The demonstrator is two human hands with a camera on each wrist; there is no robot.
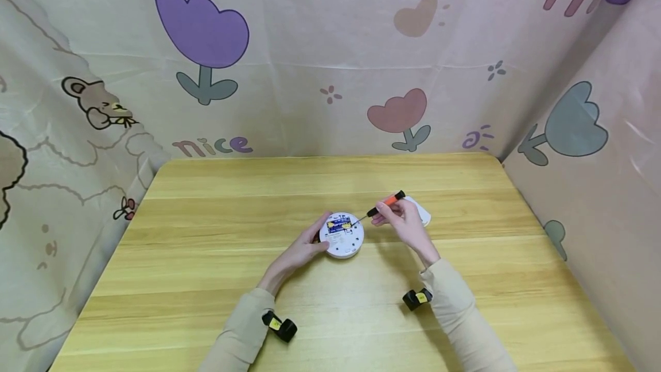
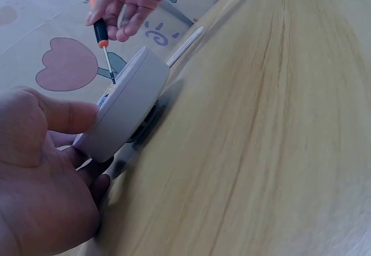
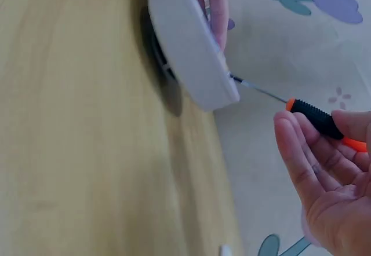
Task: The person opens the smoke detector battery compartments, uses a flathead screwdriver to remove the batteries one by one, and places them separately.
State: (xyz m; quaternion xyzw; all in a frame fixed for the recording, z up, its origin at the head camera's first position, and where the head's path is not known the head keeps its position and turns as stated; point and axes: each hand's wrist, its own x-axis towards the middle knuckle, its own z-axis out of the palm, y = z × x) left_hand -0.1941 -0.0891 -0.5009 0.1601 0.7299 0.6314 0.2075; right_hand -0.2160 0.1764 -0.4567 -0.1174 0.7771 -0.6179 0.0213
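Note:
My left hand [image 1: 303, 247] grips a round white device [image 1: 341, 245], which looks like a smoke detector, by its left side. The thumb lies on its upper edge and fingers reach underneath. On its face is a blue and yellow patch [image 1: 338, 224], too small to make out, among small dark slots. In the left wrist view the device [image 2: 128, 108] is tilted, its dark underside part [image 2: 144, 124] facing the table. My right hand [image 1: 405, 224] pinches the orange and black handle of a screwdriver [image 3: 316, 117]. The screwdriver's tip meets the device's face near the blue and yellow patch.
A flat white piece [image 1: 422, 211] lies on the wooden table [image 1: 206, 280] behind the right hand, partly hidden by it. A printed curtain [image 1: 289, 62] stands behind the table and along both sides. Black wrist cameras [image 1: 280, 327] hang by both sleeves.

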